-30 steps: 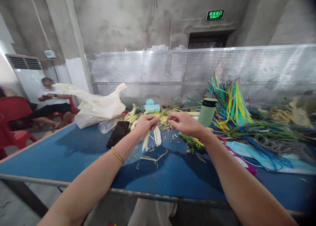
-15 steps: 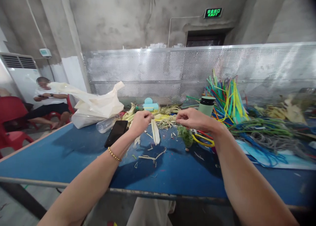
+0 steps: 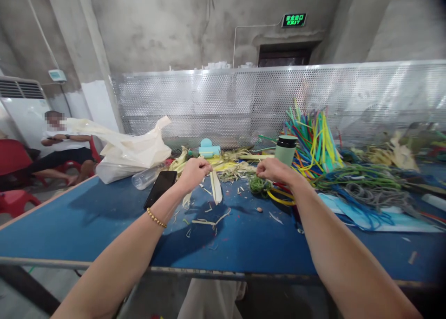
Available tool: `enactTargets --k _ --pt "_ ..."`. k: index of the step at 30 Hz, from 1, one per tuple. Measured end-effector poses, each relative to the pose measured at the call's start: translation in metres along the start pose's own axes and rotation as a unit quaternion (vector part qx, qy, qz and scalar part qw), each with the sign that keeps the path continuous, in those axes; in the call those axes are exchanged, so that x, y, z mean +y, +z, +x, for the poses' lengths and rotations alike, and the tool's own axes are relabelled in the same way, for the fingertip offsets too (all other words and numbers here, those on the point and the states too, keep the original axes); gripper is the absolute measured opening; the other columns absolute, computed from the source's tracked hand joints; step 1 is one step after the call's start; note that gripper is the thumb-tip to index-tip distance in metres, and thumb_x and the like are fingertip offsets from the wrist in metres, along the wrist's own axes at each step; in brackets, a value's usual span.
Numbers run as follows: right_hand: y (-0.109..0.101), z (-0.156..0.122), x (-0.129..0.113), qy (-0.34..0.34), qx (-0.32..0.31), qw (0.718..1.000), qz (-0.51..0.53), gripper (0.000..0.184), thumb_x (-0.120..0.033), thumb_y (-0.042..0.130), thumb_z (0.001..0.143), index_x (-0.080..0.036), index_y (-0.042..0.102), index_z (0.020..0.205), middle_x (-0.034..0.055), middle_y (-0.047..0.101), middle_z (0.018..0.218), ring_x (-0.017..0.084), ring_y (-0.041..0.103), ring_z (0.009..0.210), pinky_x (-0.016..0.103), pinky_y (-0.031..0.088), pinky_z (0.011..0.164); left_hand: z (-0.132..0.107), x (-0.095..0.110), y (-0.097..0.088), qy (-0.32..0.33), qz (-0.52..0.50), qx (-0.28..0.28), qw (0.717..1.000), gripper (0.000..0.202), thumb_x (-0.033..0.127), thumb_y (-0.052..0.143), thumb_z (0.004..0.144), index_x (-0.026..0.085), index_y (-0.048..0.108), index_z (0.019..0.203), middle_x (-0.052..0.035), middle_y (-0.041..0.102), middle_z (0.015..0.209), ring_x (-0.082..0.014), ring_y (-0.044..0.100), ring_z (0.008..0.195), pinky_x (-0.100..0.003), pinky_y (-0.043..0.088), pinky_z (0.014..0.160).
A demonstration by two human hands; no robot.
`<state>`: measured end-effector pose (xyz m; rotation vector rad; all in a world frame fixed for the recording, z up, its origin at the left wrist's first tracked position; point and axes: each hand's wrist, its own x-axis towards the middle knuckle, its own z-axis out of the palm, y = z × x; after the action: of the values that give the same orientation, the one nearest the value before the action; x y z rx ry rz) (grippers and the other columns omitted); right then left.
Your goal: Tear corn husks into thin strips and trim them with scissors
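My left hand (image 3: 196,174) is closed in a pinch over the middle of the blue table. Just below its fingertips is a pale strip, like corn husk (image 3: 216,188); whether the fingers touch it I cannot tell. My right hand (image 3: 275,170), also pinched closed, hovers a short way to the right. Anything in either pinch is too small to make out. Under the right hand sits a small tangle of green string (image 3: 258,185), beside yellow scissor-like loops (image 3: 281,199). Thin pale scraps (image 3: 212,222) are scattered on the table between my forearms.
Left of my hands are a black phone (image 3: 160,189), a clear bottle (image 3: 146,176) and a whitish plastic bag (image 3: 135,154). To the right stand a green lidded cup (image 3: 285,152) and colourful strips (image 3: 322,142), with cord coils (image 3: 372,184). A seated person (image 3: 66,142) is at far left.
My right hand has moved a little to the right, widening the gap between my hands. My left hand keeps its pinch above the pale strip. The whole view has shifted slightly.
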<state>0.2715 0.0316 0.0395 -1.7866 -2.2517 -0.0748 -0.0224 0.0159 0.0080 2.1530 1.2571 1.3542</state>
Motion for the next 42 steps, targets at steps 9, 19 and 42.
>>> enactTargets --k 9,19,42 --pt "0.008 -0.003 -0.011 0.006 -0.038 0.998 -0.057 0.016 -0.011 0.06 0.063 -0.018 0.071 0.072 0.0137 0.071 0.085 0.029 0.065 0.082 0.035 0.044 0.068 -0.003 0.005 0.003 -0.036 -0.086 -0.017 0.995 0.02 0.025 0.055 0.075 0.014 0.061 0.06 0.0026 0.045 0.051 -0.0086 0.035 0.05 -0.024 0.024 0.05" --pt "0.015 -0.019 -0.095 -0.232 -0.105 0.928 0.272 0.024 -0.021 0.053 0.08 -0.015 0.07 0.095 0.0068 0.073 0.085 0.016 0.066 0.079 0.026 0.047 0.074 -0.006 0.006 0.009 -0.026 -0.083 -0.022 0.996 0.022 0.026 0.054 0.077 0.014 0.061 0.06 0.0018 0.046 0.051 -0.0097 0.036 0.051 -0.025 0.025 0.051" --pt "0.013 -0.007 -0.067 -0.143 -0.023 0.889 0.434 0.03 -0.042 0.071 0.071 -0.014 0.072 0.08 0.0018 0.06 0.063 0.01 0.046 0.056 0.025 0.034 0.052 -0.014 0.032 0.0 0.099 -0.101 -0.192 0.971 0.021 0.025 0.053 0.082 0.013 0.068 0.076 0.0 0.054 0.062 -0.0097 0.042 0.058 -0.023 0.033 0.057"
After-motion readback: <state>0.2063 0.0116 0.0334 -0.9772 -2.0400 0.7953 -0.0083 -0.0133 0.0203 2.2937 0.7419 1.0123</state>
